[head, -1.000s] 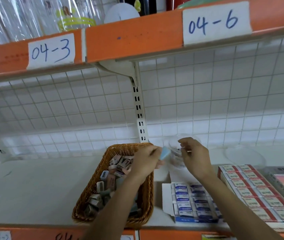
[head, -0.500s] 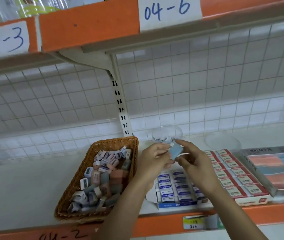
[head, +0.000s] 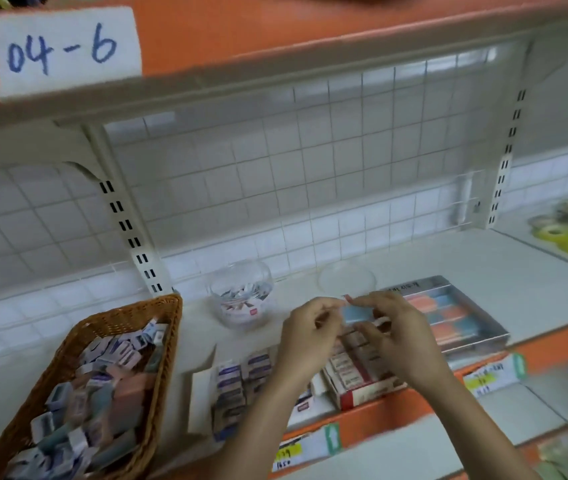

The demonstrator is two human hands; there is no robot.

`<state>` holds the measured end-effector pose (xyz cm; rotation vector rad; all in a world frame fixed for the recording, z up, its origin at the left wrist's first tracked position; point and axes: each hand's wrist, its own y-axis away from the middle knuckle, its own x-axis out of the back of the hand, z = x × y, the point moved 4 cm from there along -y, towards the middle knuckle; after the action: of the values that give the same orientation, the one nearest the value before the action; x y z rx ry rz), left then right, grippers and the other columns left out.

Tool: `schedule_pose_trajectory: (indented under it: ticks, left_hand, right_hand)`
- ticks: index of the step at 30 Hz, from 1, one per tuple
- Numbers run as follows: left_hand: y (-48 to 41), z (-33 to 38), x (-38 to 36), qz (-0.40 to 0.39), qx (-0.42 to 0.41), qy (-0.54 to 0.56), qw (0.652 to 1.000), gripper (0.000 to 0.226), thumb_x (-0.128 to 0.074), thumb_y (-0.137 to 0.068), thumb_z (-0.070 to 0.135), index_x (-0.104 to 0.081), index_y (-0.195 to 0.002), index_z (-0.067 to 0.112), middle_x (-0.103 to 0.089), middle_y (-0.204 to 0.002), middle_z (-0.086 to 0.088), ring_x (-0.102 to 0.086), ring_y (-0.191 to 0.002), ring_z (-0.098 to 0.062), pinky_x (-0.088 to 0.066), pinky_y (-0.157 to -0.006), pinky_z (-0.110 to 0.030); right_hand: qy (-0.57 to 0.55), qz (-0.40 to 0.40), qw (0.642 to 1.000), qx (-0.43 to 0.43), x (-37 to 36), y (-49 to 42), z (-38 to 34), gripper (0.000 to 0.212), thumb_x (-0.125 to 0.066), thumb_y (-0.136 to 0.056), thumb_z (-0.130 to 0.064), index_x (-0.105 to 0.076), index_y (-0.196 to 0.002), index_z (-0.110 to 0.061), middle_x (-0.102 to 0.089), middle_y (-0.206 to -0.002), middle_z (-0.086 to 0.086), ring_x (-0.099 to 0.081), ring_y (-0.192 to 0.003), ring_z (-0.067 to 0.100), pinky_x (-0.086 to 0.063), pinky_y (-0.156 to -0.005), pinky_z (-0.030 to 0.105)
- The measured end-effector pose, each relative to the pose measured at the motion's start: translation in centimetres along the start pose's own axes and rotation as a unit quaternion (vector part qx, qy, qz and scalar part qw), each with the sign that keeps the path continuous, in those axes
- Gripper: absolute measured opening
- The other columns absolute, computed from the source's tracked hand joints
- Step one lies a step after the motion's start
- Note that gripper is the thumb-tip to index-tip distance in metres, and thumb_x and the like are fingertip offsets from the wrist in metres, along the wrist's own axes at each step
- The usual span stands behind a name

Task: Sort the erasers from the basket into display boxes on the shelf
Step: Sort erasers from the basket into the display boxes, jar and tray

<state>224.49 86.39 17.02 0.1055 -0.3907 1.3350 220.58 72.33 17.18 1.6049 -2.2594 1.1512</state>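
the wicker basket [head: 130, 311] sits nearest, heaped with mixed erasers, and just right of it lie a blue-label display box [head: 201, 400] and then a red-label display box [head: 372, 393]. further right of the basket the left hand [head: 310, 336] and right hand [head: 402, 336] each pinch an end of one pale blue eraser [head: 357, 313], so the step in hand looks like carrying it to its box. well right of the basket and farther back, the metal tray [head: 476, 341] of orange and blue erasers seems its match; the next move calls for lowering it flat into a blue row.
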Motion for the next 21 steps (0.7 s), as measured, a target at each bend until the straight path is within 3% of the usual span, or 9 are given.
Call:
schedule_pose_trajectory:
  ticks: [3, 6, 9, 12, 16, 21]
  left_hand:
    - [0.1, 1.0, -3.4, -0.034, -0.061, -0.109, 0.992, 0.021, -0.056, -0.093, 0.018, -0.065, -0.111, 0.024, -0.069, -0.099, 0.013, -0.063, -0.087, 0.004, -0.049, -0.081, -0.014]
    - [-0.3, 1.8, -5.7, -0.031, -0.144, -0.275, 0.95, 0.027, -0.055, -0.093, 0.024, -0.061, -0.12, 0.026, -0.065, -0.114, 0.01, -0.056, -0.106, -0.004, -0.04, -0.096, -0.021]
    - [-0.9, 1.9, -7.2, -0.039, -0.152, -0.369, 0.916, 0.033, -0.05, -0.094, 0.028, -0.056, -0.127, 0.025, -0.058, -0.126, 0.007, -0.046, -0.119, -0.011, -0.031, -0.104, -0.025]
    - [-1.2, 1.9, -8.1, -0.033, -0.15, -0.419, 0.895, 0.034, -0.047, -0.097, 0.032, -0.053, -0.129, 0.022, -0.056, -0.128, 0.005, -0.042, -0.121, -0.014, -0.029, -0.105, -0.026]
    - [-1.5, 2.0, -9.0, -0.046, -0.173, -0.452, 0.874, 0.04, -0.046, -0.097, 0.035, -0.05, -0.135, 0.022, -0.055, -0.131, 0.005, -0.041, -0.123, -0.014, -0.03, -0.109, -0.03]
    - [-2.4, 2.4, -10.9, -0.118, -0.179, -0.442, 0.871, 0.038, -0.048, -0.097, 0.036, -0.053, -0.133, 0.028, -0.046, -0.14, 0.006, -0.029, -0.131, -0.013, -0.026, -0.11, -0.03]
  right_hand:
    - [0.043, 0.001, 0.999, -0.028, 3.0, -0.2, 2.5, 0.033, -0.073, -0.074, -0.002, -0.069, -0.104, -0.018, -0.058, -0.102, -0.006, -0.055, -0.081, 0.002, -0.041, -0.067, 0.0]
    - [0.075, 0.005, 0.994, -0.074, 5.3, -0.4, 5.2, 0.033, -0.073, -0.074, -0.001, -0.07, -0.101, -0.019, -0.057, -0.099, -0.009, -0.059, -0.08, 0.011, -0.046, -0.071, 0.008]
    - [0.109, -0.004, 0.988, -0.107, 6.5, -0.8, 7.6, 0.033, -0.072, -0.073, 0.0, -0.071, -0.1, -0.019, -0.062, -0.101, -0.004, -0.062, -0.08, 0.017, -0.048, -0.075, 0.023]
    - [0.15, -0.007, 0.98, -0.134, 7.2, -1.1, 9.6, 0.032, -0.069, -0.073, -0.002, -0.071, -0.101, -0.016, -0.065, -0.107, 0.003, -0.062, -0.084, 0.024, -0.045, -0.074, 0.028]
    - [0.21, 0.024, 0.967, -0.143, 9.4, -2.0, 11.0, 0.029, -0.073, -0.07, -0.006, -0.071, -0.099, -0.011, -0.066, -0.1, 0.012, -0.054, -0.089, 0.034, -0.04, -0.074, 0.032]
    - [0.225, -0.009, 0.963, -0.15, 9.6, -3.0, 12.9, 0.02, -0.065, -0.076, -0.004, -0.072, -0.094, -0.007, -0.07, -0.097, 0.01, -0.058, -0.084, 0.031, -0.041, -0.072, 0.032]
